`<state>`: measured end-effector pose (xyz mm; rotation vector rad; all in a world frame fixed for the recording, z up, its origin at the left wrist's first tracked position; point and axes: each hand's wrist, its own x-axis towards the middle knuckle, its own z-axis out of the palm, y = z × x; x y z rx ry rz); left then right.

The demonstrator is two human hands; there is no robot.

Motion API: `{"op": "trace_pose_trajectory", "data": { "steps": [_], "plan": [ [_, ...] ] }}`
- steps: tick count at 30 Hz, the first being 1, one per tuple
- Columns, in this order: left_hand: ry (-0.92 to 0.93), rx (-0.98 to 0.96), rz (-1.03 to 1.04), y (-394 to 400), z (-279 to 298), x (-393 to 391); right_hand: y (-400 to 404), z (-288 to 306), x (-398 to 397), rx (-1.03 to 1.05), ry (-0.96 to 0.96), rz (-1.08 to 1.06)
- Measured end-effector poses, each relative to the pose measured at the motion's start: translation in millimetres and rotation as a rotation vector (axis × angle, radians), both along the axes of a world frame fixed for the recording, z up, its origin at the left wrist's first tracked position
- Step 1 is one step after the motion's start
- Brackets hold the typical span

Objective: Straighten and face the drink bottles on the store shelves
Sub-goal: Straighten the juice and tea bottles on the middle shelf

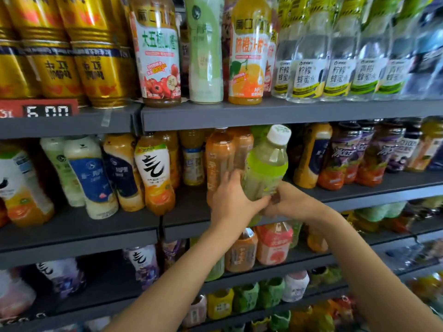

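Tipping to the right, the green bottle (265, 168) sits at the front of the middle shelf (239, 226), just beside the orange bottles (219, 161). The left hand (230, 197) wraps its fingers round the bottle's side. The right hand (285, 200) pinches it low down. I think it could slip and fall, or bump the orange ones over, because the plastic looks smooth and shiny. It is round, with a white ridged cap (279, 134) and a bright green wrap.
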<state>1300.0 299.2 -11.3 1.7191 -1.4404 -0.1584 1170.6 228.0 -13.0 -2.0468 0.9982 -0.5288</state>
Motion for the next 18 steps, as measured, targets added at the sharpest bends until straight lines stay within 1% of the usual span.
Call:
{"op": "trace_pose_trajectory", "data": {
  "steps": [2, 5, 6, 8, 10, 13, 18],
  "plan": [
    [0.069, 0.042, -0.054, -18.8, 4.3, -9.7, -7.6, 3.7, -16.0, -0.106, -0.029, -0.074],
    [0.100, 0.129, -0.111, -50.0, 2.2, -31.6, -29.4, 0.8, -36.8, -0.254, 0.042, -0.168],
    [0.096, 0.151, -0.120, -59.1, 0.5, -38.0, -38.1, -1.5, -41.5, -0.271, 0.076, -0.195],
    [0.090, 0.183, -0.117, -75.0, 0.1, -48.1, -54.8, -3.6, -49.2, -0.288, 0.136, -0.245],
    [0.085, 0.173, -0.105, -89.0, 1.1, -53.6, -69.7, -1.4, -54.5, -0.290, 0.181, -0.299],
    [0.032, 0.140, -0.061, -103.8, 1.5, -59.6, -88.6, 0.6, -60.1, -0.206, 0.153, -0.374],
    [0.034, 0.202, -0.011, -119.6, -21.2, -63.4, -99.7, 0.3, -61.8, -0.225, 0.179, -0.503]
  ]
}}
